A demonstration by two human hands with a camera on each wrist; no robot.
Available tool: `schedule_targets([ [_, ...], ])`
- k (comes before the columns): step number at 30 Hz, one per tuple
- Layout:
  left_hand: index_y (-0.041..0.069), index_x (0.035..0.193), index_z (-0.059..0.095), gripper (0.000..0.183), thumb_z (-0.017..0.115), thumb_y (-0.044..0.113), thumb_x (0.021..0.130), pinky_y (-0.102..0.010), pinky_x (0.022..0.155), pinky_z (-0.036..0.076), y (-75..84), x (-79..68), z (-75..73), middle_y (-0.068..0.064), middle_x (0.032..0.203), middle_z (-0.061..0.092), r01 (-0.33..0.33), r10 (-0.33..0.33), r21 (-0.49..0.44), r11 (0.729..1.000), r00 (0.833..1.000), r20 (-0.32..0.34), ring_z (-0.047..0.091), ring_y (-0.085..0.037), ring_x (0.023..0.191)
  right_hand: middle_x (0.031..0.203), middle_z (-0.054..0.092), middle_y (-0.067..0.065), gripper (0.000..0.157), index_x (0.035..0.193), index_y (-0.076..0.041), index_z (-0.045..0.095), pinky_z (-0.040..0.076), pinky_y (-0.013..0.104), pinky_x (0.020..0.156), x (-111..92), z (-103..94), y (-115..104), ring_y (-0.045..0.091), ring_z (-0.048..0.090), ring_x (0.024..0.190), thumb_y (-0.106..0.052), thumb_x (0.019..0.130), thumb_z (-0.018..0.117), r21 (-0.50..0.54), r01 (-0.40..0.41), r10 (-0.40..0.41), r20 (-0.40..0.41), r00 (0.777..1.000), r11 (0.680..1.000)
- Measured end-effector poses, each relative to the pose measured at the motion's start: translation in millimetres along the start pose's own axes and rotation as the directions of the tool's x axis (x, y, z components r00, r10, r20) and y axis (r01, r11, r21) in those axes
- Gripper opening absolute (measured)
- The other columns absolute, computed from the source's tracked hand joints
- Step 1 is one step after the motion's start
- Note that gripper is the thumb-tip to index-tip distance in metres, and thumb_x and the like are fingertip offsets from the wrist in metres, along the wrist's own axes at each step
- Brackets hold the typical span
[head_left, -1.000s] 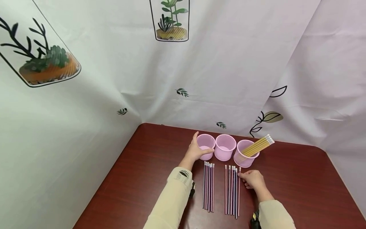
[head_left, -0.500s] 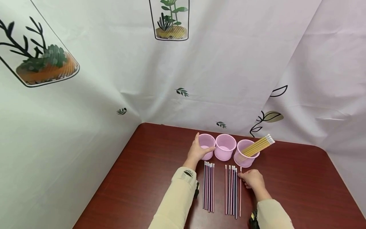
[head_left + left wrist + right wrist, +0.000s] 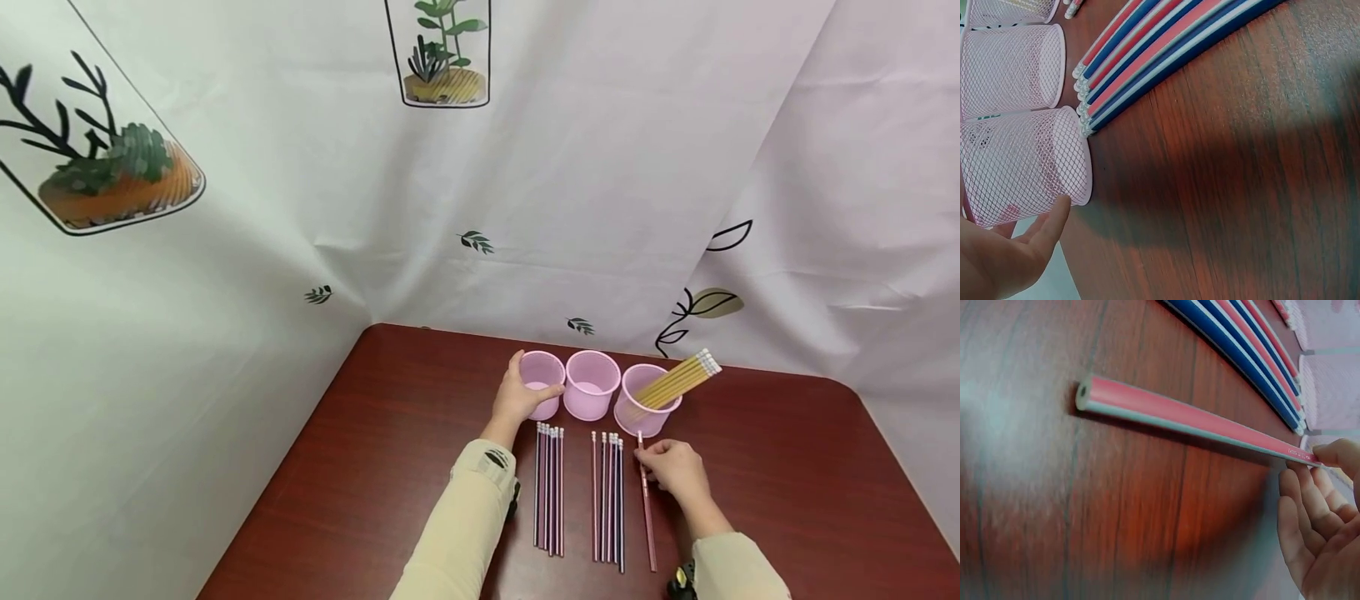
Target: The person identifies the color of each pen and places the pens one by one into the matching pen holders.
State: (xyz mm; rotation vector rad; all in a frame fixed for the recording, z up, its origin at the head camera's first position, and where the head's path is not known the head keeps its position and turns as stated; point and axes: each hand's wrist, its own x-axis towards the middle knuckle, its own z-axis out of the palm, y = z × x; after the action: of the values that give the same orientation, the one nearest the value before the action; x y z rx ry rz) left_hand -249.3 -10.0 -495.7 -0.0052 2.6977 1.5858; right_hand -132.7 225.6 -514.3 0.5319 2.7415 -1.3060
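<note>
On the left side of the row, my left hand holds a pink mesh pencil cup, thumb across its front and fingers at its left side. The left wrist view shows this cup with fingertips at its base. My right hand pinches a pink striped pencil near its eraser end, between thumb and fingers. In the right wrist view the pencil slants across, its unsharpened end toward the camera. The right mesh cup, just beyond this hand, holds several yellow pencils leaning right.
A middle pink mesh cup stands between the other two. Two groups of striped pencils lie before the cups: a left group and a right group. The brown table meets a printed cloth backdrop behind.
My right hand has drawn the pink pencil to the right, apart from the right group, and its eraser end now sits farther forward. My left hand stays at the left cup.
</note>
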Motion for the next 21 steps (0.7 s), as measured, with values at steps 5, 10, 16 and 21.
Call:
schedule_targets([
  [5,0.014,0.143,0.029,0.101,0.086,0.034,0.062,-0.043,0.095,0.040,0.1,0.4,0.3,-0.017,0.135,0.044,-0.008,0.007,-0.037,0.999,1.000,-0.004,0.048,-0.031,0.115,0.056,0.060,0.002,0.023,0.076,0.001,0.063,0.045,0.028,0.044,-2,-6.6,-2,0.014,0.059,0.049,-0.021,0.081,0.067,0.059,0.005,-0.004,-0.018,1.000,0.998],
  [10,0.010,0.142,0.029,0.098,0.086,0.025,0.063,-0.044,0.097,0.037,4.1,0.7,1.6,-0.021,0.135,0.042,-0.009,0.010,-0.088,0.996,1.000,0.010,0.046,-0.034,0.117,0.055,0.059,0.001,0.023,0.078,0.001,0.063,0.045,0.028,0.044,-4,-10.2,-4,0.014,0.058,0.049,-0.021,0.082,0.067,0.086,0.018,-0.016,-0.031,0.999,0.996],
  [16,0.010,0.142,0.029,0.098,0.086,0.021,0.063,-0.044,0.099,0.036,7.0,-1.0,0.6,-0.021,0.135,0.041,0.018,-0.016,-0.118,0.993,1.000,0.014,0.045,-0.034,0.119,0.057,0.060,0.001,0.023,0.080,0.002,0.064,0.044,0.027,0.044,-7,-13.2,-13,0.017,0.058,0.049,-0.021,0.081,0.068,0.110,0.048,-0.043,-0.049,0.998,0.993],
  [21,0.009,0.141,0.029,0.098,0.087,0.021,0.063,-0.044,0.099,0.035,6.7,-1.8,-0.3,-0.022,0.134,0.041,0.013,-0.012,-0.125,0.992,1.000,0.009,0.044,-0.035,0.119,0.058,0.061,0.003,0.023,0.085,0.005,0.064,0.045,0.026,0.045,-9,-18.5,-25,0.019,0.059,0.051,-0.018,0.081,0.068,0.132,0.081,-0.075,-0.052,0.996,0.988],
])
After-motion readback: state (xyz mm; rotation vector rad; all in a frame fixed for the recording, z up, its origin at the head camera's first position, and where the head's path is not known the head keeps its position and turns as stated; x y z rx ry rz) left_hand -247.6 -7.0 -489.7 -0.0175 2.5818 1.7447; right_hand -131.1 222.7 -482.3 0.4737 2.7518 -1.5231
